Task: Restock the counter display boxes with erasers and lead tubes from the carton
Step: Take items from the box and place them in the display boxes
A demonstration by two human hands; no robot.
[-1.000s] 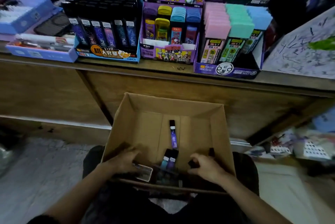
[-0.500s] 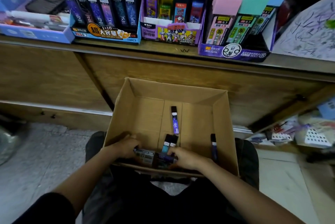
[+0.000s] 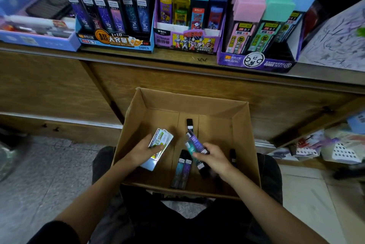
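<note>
Lead tubes [image 3: 194, 146], one teal and one purple, were in the right hand [image 3: 215, 156], its grip closed round their lower ends just above the floor of the carton [image 3: 244, 145]. The left hand [image 3: 142, 151] held a small stack of flat white-and-green packs [image 3: 161, 139], probably erasers, with the thumb pressed on top. Two more tubes [image 3: 181, 168] lay side by side on the carton floor between the hands. A single tube [image 3: 189, 125] lay farther in, and a dark tube [image 3: 233, 156] lay by the right wall.

On the table [image 3: 173, 57] above stood the blue display box [image 3: 116, 43] of matching dark tubes. Beside it were two purple boxes [image 3: 256, 62].

The tubes looked light, stiff and slick, so two in one grip could slide over each other. Pinching them across the middle, on the long flat sides, seemed safer. The glossy packs might fan out unless squeezed at their edges.
</note>
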